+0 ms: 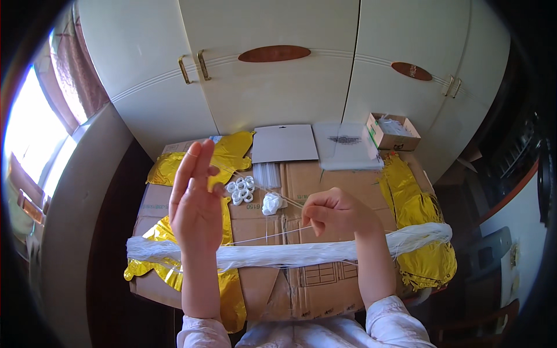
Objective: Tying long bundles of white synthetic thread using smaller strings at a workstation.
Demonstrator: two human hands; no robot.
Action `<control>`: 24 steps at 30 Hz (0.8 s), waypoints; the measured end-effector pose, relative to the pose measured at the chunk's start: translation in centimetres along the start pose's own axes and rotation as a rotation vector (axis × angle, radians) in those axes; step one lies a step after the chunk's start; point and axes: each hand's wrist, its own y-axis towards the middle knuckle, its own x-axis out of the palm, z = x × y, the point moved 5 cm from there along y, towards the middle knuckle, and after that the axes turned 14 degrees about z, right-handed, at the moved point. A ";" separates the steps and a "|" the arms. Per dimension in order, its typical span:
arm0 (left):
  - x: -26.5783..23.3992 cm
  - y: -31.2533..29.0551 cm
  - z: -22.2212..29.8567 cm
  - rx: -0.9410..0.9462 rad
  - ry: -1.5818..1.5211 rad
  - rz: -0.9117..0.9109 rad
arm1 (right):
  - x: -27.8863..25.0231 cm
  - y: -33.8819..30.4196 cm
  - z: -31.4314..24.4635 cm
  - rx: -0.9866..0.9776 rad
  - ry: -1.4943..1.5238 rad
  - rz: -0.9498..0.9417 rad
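My left hand [197,214] is raised over the left part of the cardboard, two fingers stretched upward and the others partly bent. A thin pale thread [264,188] runs from around its fingers to my right hand [335,211]. The right fingers are closed in a pinch on that thread. Another strand slants down left from the right hand toward a long skein of white thread [290,254]. The skein lies crosswise beneath both forearms. Between the hands and farther off sit a crumpled white bundle [271,203] and several white rings [239,190].
Flattened cardboard [325,180] covers the table. Yellow foil sheets lie at the left [232,151] and right [406,191]. At the back are a grey-white board [284,143], clear plastic sleeves [345,148] and an open box [394,139]. Pale cabinets [272,98] stand behind.
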 end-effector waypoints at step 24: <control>1.0 -1.0 0.4 1.009 1.183 -0.227 | -1.1 -1.6 -4.2 -0.404 -0.365 0.256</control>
